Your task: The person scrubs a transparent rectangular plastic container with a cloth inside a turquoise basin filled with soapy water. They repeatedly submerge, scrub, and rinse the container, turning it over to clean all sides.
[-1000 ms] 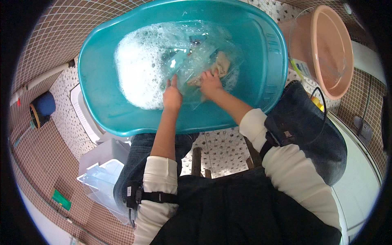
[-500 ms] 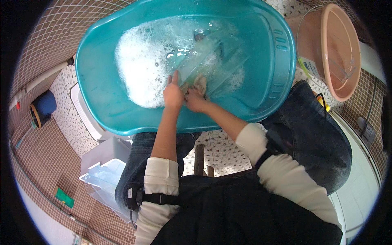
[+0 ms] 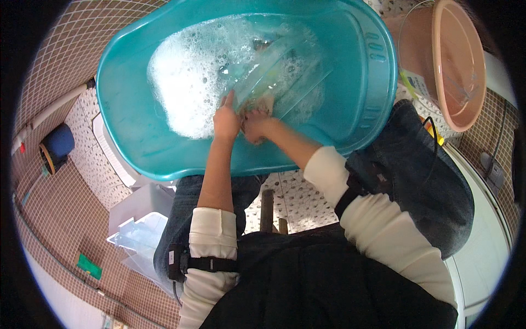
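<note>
In the large teal tub [image 3: 131,159] of soapy water lies a clear, ridged plastic piece [image 3: 293,82], partly under water; its full shape is hard to make out. My left hand [image 3: 226,122] closes on its near left edge, with one finger stretched forward along it. Close beside it on the right, my right hand [image 3: 256,125] has its fingers wrapped round a crumpled beige cloth [image 3: 265,104], pressed against the plastic. White foam [image 3: 183,82] covers the water to the left. A small dark thing [image 3: 261,45] shows at the water's far side.
To the right stands a peach-coloured basin [image 3: 463,71] tipped on its side. Left of my leg are clear plastic bins [image 3: 139,236] and a grey box [image 3: 139,203]. A blue container [image 3: 57,141] stands farther left, a green packet [image 3: 89,266] below it.
My right hand has slid a little left and forward with the cloth, nearer my left hand. My left hand has shifted slightly left and forward. The tub sits slightly higher in view.
</note>
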`<action>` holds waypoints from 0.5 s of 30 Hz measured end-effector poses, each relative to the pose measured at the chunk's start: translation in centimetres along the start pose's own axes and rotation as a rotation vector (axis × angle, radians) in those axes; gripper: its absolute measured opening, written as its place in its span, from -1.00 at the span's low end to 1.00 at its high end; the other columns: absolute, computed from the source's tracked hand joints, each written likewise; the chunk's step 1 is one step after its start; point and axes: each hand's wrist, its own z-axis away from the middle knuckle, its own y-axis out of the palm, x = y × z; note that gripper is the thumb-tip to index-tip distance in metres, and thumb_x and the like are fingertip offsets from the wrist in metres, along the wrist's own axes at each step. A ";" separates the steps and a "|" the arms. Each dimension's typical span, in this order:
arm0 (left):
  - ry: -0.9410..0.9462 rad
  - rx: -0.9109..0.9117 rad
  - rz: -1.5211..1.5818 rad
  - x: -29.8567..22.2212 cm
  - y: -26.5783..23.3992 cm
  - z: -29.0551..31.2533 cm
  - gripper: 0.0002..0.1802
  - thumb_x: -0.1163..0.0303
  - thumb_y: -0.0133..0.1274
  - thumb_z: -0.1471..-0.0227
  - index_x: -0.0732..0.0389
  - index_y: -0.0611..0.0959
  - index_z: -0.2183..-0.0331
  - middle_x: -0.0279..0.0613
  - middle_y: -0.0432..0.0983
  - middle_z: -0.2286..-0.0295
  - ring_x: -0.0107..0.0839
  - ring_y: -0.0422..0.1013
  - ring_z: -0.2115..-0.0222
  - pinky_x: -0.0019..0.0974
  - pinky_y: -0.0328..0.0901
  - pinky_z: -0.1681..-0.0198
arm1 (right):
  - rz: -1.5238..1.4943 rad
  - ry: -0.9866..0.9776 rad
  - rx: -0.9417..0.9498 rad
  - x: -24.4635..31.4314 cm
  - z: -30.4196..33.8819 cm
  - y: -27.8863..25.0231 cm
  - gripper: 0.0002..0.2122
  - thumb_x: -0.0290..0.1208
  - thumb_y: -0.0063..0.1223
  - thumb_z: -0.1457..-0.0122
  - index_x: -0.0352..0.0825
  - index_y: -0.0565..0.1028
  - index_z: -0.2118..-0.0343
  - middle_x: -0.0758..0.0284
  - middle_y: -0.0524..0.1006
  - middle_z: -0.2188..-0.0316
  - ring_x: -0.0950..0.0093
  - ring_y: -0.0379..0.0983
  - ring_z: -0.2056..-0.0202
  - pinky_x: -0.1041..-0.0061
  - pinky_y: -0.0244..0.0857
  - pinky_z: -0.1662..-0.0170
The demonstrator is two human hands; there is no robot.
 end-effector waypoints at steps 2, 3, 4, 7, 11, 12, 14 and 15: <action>0.006 -0.003 -0.010 0.2 0.1 -0.1 -0.35 0.44 0.03 0.15 0.08 0.29 -0.05 0.17 0.18 0.00 0.06 0.37 0.21 -0.10 0.30 0.16 | 0.037 -0.048 0.002 -0.8 -0.5 -0.5 -0.57 -0.26 -0.15 0.04 -0.34 0.40 0.08 0.14 0.22 -0.03 0.21 0.03 -0.09 0.25 -0.12 -0.15; 0.002 0.003 -0.017 0.2 0.2 -0.1 -0.36 0.43 0.03 0.14 0.08 0.28 -0.05 0.19 0.18 0.00 0.07 0.36 0.21 -0.10 0.30 0.15 | 0.014 -0.025 -0.076 -0.9 -0.5 -0.5 -0.59 -0.23 -0.17 0.00 -0.35 0.44 0.13 0.15 0.20 -0.04 0.20 0.06 -0.07 0.24 -0.09 -0.14; -0.014 0.009 -0.027 0.2 0.3 -0.1 -0.36 0.42 0.03 0.14 0.08 0.28 -0.06 0.20 0.18 0.00 0.07 0.36 0.20 -0.10 0.30 0.15 | 0.008 -0.043 -0.096 -1.0 -0.5 -0.5 -0.59 -0.23 -0.18 -0.01 -0.35 0.43 0.12 0.15 0.20 -0.04 0.20 0.05 -0.07 0.24 -0.10 -0.14; 0.008 -0.081 0.014 -0.1 0.6 0.2 -0.29 0.68 -0.08 0.26 0.12 0.31 -0.04 0.06 0.31 0.07 0.04 0.38 0.24 -0.12 0.31 0.20 | -0.020 -0.007 -0.086 -0.5 0.4 -0.3 -0.58 -0.23 -0.18 -0.01 -0.34 0.41 0.08 0.14 0.18 -0.06 0.19 0.01 -0.11 0.26 -0.14 -0.16; 0.030 -0.062 -0.022 -0.6 0.3 0.6 -0.35 0.40 0.01 0.13 0.07 0.26 -0.06 0.19 0.19 0.00 0.06 0.36 0.19 -0.09 0.30 0.15 | -0.067 -0.065 0.030 0.7 2.8 0.5 -0.56 -0.26 -0.18 0.01 -0.35 0.39 0.06 0.12 0.18 -0.09 0.19 0.01 -0.14 0.25 -0.19 -0.18; 0.020 -0.042 -0.023 -0.6 0.3 0.5 -0.35 0.41 0.01 0.14 0.08 0.26 -0.06 0.19 0.19 0.00 0.07 0.35 0.19 -0.09 0.30 0.16 | 0.012 -0.125 0.045 0.8 3.3 0.7 -0.56 -0.26 -0.20 0.01 -0.37 0.39 0.07 0.11 0.21 -0.07 0.19 0.04 -0.13 0.24 -0.17 -0.18; -0.010 -0.006 -0.023 -0.6 0.3 0.4 -0.34 0.43 0.00 0.15 0.08 0.25 -0.07 0.19 0.18 0.00 0.07 0.35 0.19 -0.09 0.30 0.16 | 0.073 -0.119 -0.051 0.8 3.6 0.7 -0.57 -0.26 -0.21 0.00 -0.39 0.40 0.08 0.12 0.25 -0.04 0.21 0.09 -0.09 0.23 -0.10 -0.14; -0.032 0.019 -0.025 -0.6 0.3 0.4 -0.33 0.44 -0.01 0.16 0.08 0.25 -0.07 0.19 0.18 0.00 0.08 0.35 0.19 -0.09 0.30 0.16 | 0.115 -0.139 -0.030 0.8 3.6 0.6 -0.57 -0.27 -0.22 0.00 -0.40 0.40 0.08 0.13 0.28 -0.02 0.22 0.12 -0.08 0.23 -0.06 -0.12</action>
